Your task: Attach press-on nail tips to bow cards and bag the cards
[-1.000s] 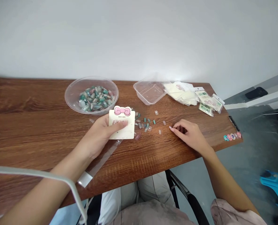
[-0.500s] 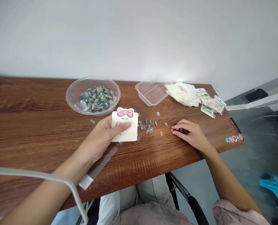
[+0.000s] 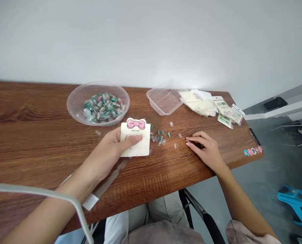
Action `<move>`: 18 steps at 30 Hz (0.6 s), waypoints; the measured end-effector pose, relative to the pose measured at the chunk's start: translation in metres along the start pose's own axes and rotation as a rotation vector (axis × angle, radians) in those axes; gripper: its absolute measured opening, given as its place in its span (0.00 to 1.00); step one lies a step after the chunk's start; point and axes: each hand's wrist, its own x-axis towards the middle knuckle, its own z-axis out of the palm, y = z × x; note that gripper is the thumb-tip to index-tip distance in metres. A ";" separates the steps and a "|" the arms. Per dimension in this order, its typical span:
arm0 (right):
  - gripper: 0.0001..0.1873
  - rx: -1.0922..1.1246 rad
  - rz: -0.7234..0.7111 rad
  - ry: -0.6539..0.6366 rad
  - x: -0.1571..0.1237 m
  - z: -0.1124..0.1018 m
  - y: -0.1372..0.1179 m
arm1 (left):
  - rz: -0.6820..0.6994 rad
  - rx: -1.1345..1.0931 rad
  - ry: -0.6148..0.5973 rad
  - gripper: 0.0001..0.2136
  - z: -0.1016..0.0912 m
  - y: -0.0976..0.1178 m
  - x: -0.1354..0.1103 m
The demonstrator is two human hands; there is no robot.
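Note:
My left hand (image 3: 107, 153) grips a cream card (image 3: 135, 142) with a pink bow printed on top, thumb pressed across its face, just above the wooden table (image 3: 39, 142). Right of the card lie several small green, grey and clear press-on nails (image 3: 160, 136). My right hand (image 3: 205, 149) rests on the table further right, fingers curled with the tips together, pointing at two clear nails (image 3: 177, 140). Whether it pinches a nail I cannot see.
A clear round bowl (image 3: 76, 110) of green and pink nails stands behind the card. A clear rectangular tub (image 3: 163, 99) and a pile of cream cards and packets (image 3: 212, 105) lie at the back right. A clear strip (image 3: 105, 184) lies under my left wrist. Stickers (image 3: 252, 150) mark the table's right edge.
My right hand has slid slightly right and toward me, its fingers flattening onto the table. The card in my left hand has shifted a little to the right.

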 end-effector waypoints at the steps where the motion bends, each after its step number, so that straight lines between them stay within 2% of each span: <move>1: 0.08 0.013 0.007 -0.016 0.000 -0.001 0.000 | -0.002 0.000 0.001 0.19 0.000 0.000 0.000; 6: 0.11 0.097 0.042 -0.163 0.003 -0.017 0.008 | -0.016 0.011 0.002 0.20 -0.002 -0.002 0.000; 10: 0.10 0.095 0.037 -0.178 0.008 -0.024 0.017 | -0.012 0.005 -0.009 0.20 -0.001 -0.001 -0.001; 14: 0.10 0.103 -0.018 -0.235 0.013 -0.023 0.023 | -0.009 0.008 -0.007 0.20 0.000 0.001 -0.002; 18: 0.09 0.093 -0.077 -0.241 0.017 -0.022 0.023 | -0.006 0.015 -0.014 0.20 -0.001 0.000 -0.002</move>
